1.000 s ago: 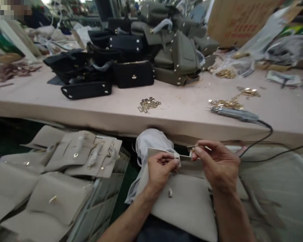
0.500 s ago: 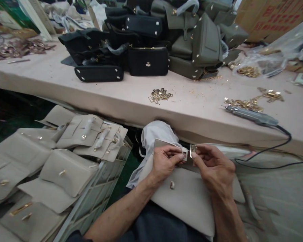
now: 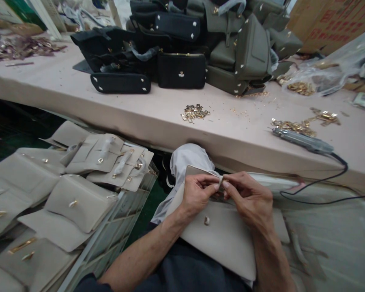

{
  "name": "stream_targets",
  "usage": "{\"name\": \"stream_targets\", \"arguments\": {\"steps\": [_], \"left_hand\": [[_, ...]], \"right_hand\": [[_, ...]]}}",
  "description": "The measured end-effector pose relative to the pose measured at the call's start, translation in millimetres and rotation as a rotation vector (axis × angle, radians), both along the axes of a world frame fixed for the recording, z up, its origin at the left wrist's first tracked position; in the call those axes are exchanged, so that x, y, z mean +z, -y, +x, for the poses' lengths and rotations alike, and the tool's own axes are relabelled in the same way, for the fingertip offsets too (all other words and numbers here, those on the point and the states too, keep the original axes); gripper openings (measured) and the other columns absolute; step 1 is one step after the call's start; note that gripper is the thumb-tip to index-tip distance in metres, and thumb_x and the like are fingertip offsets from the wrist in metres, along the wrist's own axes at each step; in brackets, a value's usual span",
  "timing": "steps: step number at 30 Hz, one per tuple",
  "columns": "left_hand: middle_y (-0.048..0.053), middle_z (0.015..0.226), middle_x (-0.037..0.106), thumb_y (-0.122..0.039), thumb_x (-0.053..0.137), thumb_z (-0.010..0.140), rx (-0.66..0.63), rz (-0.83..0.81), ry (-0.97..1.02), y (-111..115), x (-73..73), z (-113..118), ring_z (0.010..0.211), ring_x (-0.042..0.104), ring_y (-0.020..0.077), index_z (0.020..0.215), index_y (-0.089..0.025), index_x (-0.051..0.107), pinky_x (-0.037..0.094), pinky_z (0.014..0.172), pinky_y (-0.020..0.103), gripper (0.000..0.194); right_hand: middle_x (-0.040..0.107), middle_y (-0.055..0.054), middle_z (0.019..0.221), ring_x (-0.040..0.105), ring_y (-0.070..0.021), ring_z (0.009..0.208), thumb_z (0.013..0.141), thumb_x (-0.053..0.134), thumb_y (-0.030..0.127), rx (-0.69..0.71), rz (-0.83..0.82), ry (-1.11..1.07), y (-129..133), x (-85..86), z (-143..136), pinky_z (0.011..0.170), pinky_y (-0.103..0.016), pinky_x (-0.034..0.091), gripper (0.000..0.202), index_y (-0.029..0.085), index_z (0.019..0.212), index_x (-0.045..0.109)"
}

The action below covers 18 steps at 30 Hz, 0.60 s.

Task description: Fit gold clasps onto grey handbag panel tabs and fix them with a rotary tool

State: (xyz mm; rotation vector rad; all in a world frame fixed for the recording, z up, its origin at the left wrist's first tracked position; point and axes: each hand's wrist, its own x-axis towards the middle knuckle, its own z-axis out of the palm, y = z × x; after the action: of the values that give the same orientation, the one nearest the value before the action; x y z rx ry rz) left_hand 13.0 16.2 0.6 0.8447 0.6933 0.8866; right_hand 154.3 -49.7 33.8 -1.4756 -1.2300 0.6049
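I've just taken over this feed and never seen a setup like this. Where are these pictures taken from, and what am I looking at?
There is no robot here: a person works with two bare hands. Every picture comes from one camera worn on the head, looking forward and down.

The left hand pinches a pale strap end above a beige bag on the lap. The fingers of the right hand meet it there; whether they hold a metal piece is hidden.

On the table are black bags, olive bags, small metal frames, gold-coloured fittings and a corded tool, perhaps an electric screwdriver. Lower left, more beige bags are piled on a crate.
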Motion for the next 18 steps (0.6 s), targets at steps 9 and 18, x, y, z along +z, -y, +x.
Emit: {"name": "stream_targets", "arguments": {"steps": [9,18], "left_hand": [[0.010,0.082,0.079,-0.033,0.090,0.071,-0.031,0.008,-0.009,-0.6,-0.6,-1.9,0.066,0.073,0.0192,0.090,-0.011,0.083,0.063,0.065,0.029,0.030],[0.009,0.078,0.078,-0.034,0.088,0.072,-0.072,-0.015,-0.034,0.2,-1.1,-4.0,0.065,0.072,0.0199,0.090,-0.013,0.083,0.061,0.067,0.030,0.027]], "right_hand": [[0.066,-0.004,0.091,0.062,-0.0121,0.065,0.092,0.073,0.028,-0.001,-0.022,0.026,-4.7,3.3,0.1,0.056,-0.027,0.053,0.015,0.023,0.105,0.079],[0.071,-0.005,0.090,0.067,-0.0178,0.077,0.089,0.074,0.035,-0.056,-0.173,0.100,-5.9,-2.0,6.3,0.069,-0.031,0.055,0.017,0.026,0.101,0.081]]}}
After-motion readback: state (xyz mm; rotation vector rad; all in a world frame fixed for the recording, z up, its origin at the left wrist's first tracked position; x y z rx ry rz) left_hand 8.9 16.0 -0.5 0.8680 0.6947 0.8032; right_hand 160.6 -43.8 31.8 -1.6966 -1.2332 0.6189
